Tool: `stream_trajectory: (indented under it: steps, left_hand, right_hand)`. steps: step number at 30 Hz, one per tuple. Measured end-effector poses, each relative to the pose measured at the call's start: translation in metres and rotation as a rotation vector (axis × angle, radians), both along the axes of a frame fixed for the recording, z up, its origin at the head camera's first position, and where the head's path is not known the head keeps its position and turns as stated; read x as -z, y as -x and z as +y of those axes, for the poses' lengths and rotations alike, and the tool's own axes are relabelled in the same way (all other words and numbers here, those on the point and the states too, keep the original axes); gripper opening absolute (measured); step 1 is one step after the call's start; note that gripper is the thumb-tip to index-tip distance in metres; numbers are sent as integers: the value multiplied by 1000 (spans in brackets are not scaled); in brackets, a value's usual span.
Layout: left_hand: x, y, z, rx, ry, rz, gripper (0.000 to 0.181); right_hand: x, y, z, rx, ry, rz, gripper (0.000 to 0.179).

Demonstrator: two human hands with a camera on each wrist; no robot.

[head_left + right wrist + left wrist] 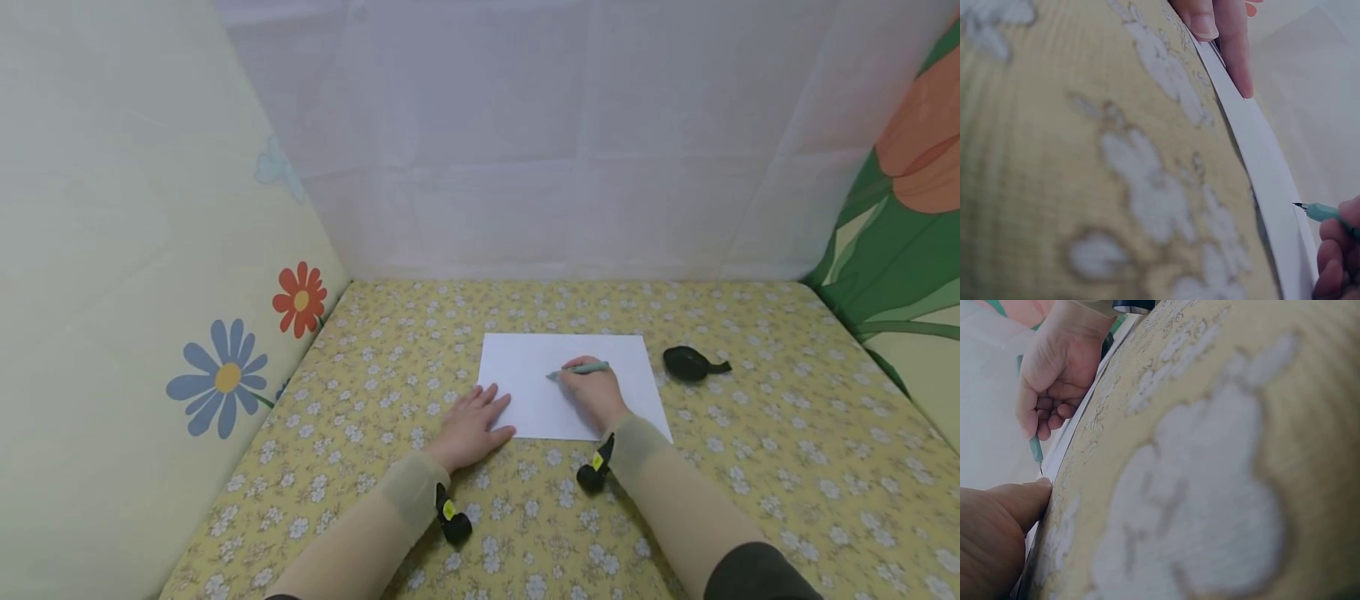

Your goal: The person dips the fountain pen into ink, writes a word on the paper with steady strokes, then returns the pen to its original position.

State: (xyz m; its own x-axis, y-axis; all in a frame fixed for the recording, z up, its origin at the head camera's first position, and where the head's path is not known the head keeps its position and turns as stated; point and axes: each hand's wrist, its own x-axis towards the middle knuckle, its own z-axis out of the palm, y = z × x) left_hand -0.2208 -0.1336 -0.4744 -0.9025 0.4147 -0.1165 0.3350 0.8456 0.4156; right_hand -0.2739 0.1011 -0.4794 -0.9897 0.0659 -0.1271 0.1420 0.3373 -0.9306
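A sheet of white paper (525,417) lies flat on the flowered cloth. My right hand (596,393) pinches a slim teal pen (596,367) above the middle of the sheet. Its dark, pointed tip shows in the right wrist view, over the paper (1272,194); whether it touches, I cannot tell. My left hand (468,427) rests with spread fingers on the sheet's lower left corner, thumb along the near edge. From the left wrist view, the right hand (1063,362) has its fingers curled round the pen (1035,449).
Right of the paper lies a black rounded object (686,364) with a narrow tail. The yellow flowered tablecloth (360,400) meets a white sheet wall (525,167) at the back. Printed flower panels stand at both sides. Each wrist wears a small black camera (453,525).
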Motion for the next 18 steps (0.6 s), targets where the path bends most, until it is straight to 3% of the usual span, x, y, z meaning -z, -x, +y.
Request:
stream_trajectory:
  steps: [18]
  left_hand:
    - [-1,-1,0,4,-11,-1,63]
  right_hand:
    - [-1,1,12,41,35,-37,21]
